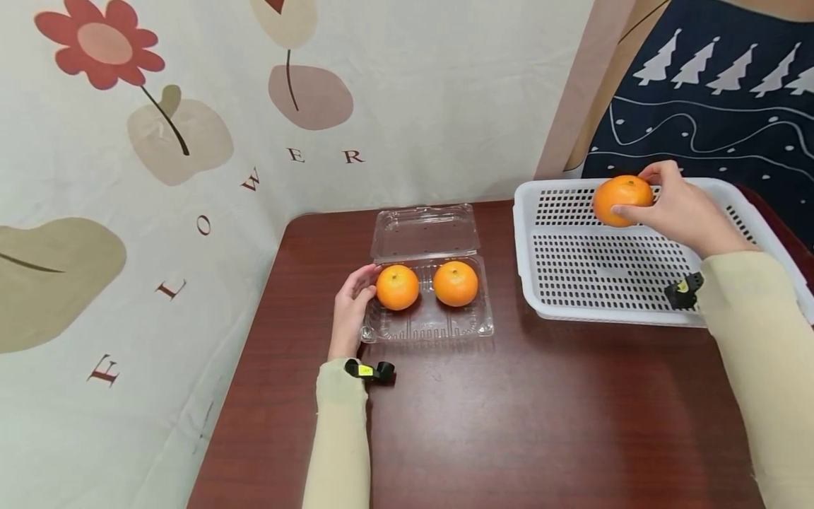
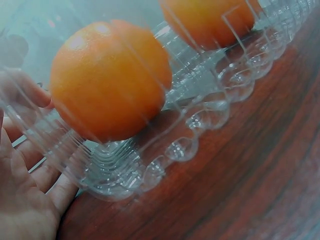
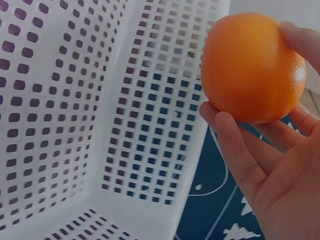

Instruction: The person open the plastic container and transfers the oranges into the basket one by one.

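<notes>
My right hand [image 1: 680, 208] grips an orange [image 1: 623, 201], thumb on one side and fingers on the other, over the far part of a white perforated basket [image 1: 526, 261]. In the right wrist view the orange [image 3: 252, 67] is beside the basket's wall, above its rim. My left hand [image 1: 352, 307] holds the left edge of a clear plastic clamshell container [image 1: 413, 329], its fingers along the wall in the left wrist view. Inside the container sit two oranges, the left orange [image 1: 397, 288] right beside my left fingertips and the right orange [image 1: 456, 284] a short gap away.
The container's lid [image 1: 425, 233] lies folded back towards the wall. Both container and basket stand on a dark red-brown table [image 1: 445, 424]. Behind it hangs a pale cloth [image 1: 432, 106] with flower prints, and at the back right a navy cloth [image 1: 699, 120] with white trees.
</notes>
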The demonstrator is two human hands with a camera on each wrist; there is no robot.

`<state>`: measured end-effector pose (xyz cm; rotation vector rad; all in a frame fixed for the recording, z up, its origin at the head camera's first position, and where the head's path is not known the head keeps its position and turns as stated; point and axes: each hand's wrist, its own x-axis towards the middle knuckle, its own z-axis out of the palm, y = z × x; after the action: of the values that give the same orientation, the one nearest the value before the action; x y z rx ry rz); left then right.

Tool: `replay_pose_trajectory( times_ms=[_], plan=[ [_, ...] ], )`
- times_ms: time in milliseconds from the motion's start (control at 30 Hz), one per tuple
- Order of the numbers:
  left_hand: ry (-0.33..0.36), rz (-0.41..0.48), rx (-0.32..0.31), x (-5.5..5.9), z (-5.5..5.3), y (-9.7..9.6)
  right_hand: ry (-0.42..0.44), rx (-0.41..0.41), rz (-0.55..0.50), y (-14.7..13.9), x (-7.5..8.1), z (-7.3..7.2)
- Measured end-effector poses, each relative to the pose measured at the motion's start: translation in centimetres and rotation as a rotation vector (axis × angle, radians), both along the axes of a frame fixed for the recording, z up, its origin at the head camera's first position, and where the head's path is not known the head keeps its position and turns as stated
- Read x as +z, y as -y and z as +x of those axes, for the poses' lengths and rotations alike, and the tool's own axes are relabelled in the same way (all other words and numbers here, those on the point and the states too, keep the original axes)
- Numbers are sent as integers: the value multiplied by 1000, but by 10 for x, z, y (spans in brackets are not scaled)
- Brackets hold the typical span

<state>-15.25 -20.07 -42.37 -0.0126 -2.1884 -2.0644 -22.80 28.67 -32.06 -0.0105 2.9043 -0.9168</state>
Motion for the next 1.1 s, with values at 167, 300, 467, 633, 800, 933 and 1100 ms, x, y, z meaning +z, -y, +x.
replay_pose_trajectory(
  times_ms=[167, 300, 467, 633, 800, 933, 1100],
  plan=[
    [3, -1, -3, 0, 0, -1, 40, -11, -57, -7, -8, -6],
    [2, -4, -4, 1, 1, -1, 62, -10, -109, -17, -15, -10],
    [-1, 3, 0, 3, 1, -1, 72, -3, -116, -27, -22, -12],
    [-4, 7, 0, 3, 1, -1, 85, -13, -106, -34, -30, -13],
    [-3, 8, 4, 3, 0, -1, 109, -26, -69, -40, -37, -13],
    [-6, 16, 3, -1, -1, 0, 123, -51, -72, -46, -43, -12],
    [-7, 18, -1, 1, 1, 0, 125, -69, -76, -51, -50, -11]
  ],
)
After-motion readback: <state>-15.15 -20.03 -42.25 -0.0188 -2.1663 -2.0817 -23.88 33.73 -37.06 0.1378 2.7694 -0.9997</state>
